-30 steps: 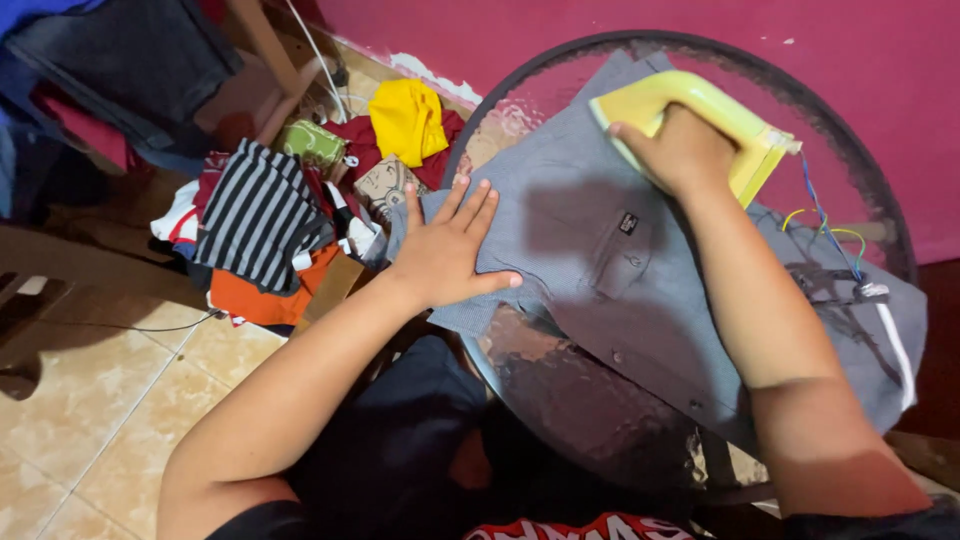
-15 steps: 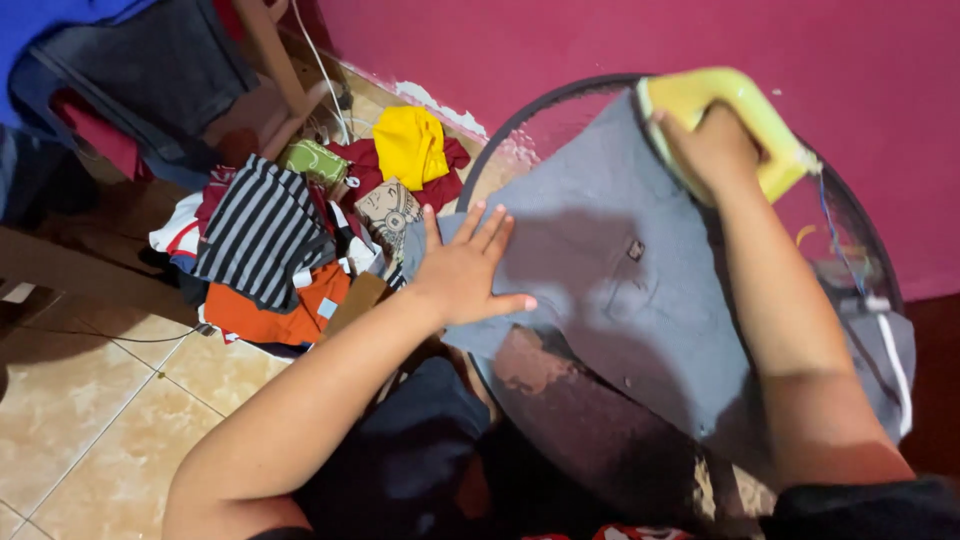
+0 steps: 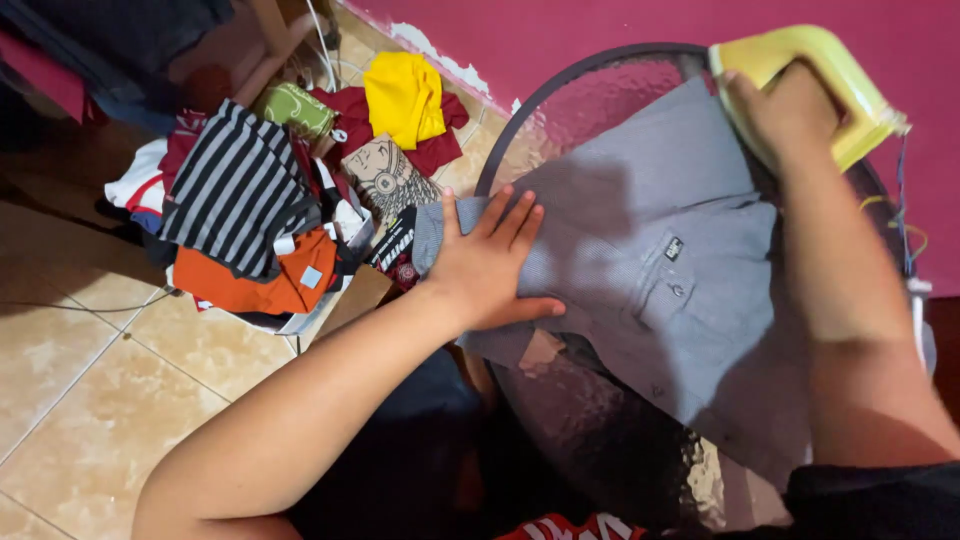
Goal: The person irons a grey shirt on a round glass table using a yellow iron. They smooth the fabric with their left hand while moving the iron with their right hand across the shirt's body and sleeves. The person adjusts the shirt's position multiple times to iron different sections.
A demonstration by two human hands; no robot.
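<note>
A grey shirt (image 3: 650, 260) with a chest pocket lies spread over a round glass table (image 3: 600, 90). My left hand (image 3: 490, 265) presses flat on the shirt's left side, fingers spread. My right hand (image 3: 790, 110) grips the handle of a yellow clothes iron (image 3: 800, 55) at the shirt's far edge, near the pink wall. The iron's cord (image 3: 910, 240) hangs down on the right.
A heap of clothes lies on the tiled floor at left: a striped black-and-white garment (image 3: 235, 190), an orange one (image 3: 255, 280), a yellow one (image 3: 403, 97), dark red cloth (image 3: 340, 105). The pink wall (image 3: 560, 35) runs behind the table. Tan tiles (image 3: 90, 400) fill the lower left.
My right hand has pushed the iron away toward the wall along the shirt. My left hand stays flat on the shirt's left side.
</note>
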